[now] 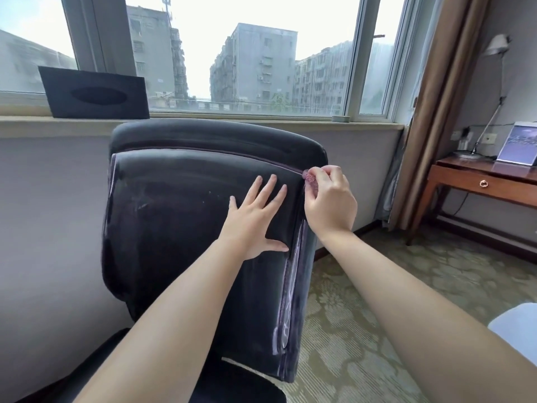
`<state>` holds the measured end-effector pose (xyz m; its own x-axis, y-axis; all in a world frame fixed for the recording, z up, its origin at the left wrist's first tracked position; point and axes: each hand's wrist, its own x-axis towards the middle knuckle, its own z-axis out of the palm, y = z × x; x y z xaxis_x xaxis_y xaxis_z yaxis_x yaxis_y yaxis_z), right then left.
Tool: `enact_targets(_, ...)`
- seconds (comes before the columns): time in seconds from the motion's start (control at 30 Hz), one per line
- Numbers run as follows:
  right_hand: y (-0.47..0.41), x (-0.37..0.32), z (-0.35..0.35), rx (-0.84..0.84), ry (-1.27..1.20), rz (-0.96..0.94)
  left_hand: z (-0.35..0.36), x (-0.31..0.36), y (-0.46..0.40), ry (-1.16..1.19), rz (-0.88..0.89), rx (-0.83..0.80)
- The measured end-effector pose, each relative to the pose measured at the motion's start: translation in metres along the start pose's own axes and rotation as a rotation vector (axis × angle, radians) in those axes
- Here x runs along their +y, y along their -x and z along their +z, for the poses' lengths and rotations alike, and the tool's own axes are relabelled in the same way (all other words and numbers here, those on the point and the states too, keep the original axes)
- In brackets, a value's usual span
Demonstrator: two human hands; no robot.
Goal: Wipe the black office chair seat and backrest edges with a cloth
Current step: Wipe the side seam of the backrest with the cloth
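Observation:
The black office chair's backrest [174, 228] stands upright in front of me, its padded face toward me, below the window. My left hand [255, 216] lies flat on the right part of the padding with fingers spread and straight. My right hand [328, 199] pinches a small pink cloth [308, 176] and holds it against the seam at the backrest's upper right edge. Most of the cloth is hidden inside my fingers. The seat [238, 382] shows only as a dark strip at the bottom, partly behind my left forearm.
A black tissue box [96, 94] stands on the windowsill behind the chair. A wooden desk [479, 184] with a lamp and a framed picture sits at the right by the brown curtain [436, 112]. Patterned carpet [377, 286] covers the floor right of the chair.

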<state>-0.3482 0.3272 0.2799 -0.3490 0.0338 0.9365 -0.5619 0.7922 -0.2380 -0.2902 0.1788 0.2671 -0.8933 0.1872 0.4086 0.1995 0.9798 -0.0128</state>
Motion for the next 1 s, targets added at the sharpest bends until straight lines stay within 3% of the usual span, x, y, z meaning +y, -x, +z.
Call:
enact_targets(0.13,0.019,0.007,-0.006,0.020,-0.033,0.039,0.006,0.008,0.006,0.048,-0.024,-0.023)
enact_targets(0.37,0.074,0.016,-0.014,-0.158,0.027,-0.088,0.013,0.012,0.024,0.034,-0.034,-0.090)
enact_targets(0.53,0.056,0.013,-0.018,-0.092,0.041,-0.087,0.015,0.015,0.029,0.014,-0.055,-0.132)
enact_targets(0.77,0.097,0.023,-0.009,-0.175,0.048,-0.131,0.024,0.018,0.034,-0.068,-0.062,-0.153)
enact_targets(1.0,0.071,0.021,-0.014,-0.086,-0.011,-0.102,0.031,0.020,0.035,-0.150,-0.069,-0.136)
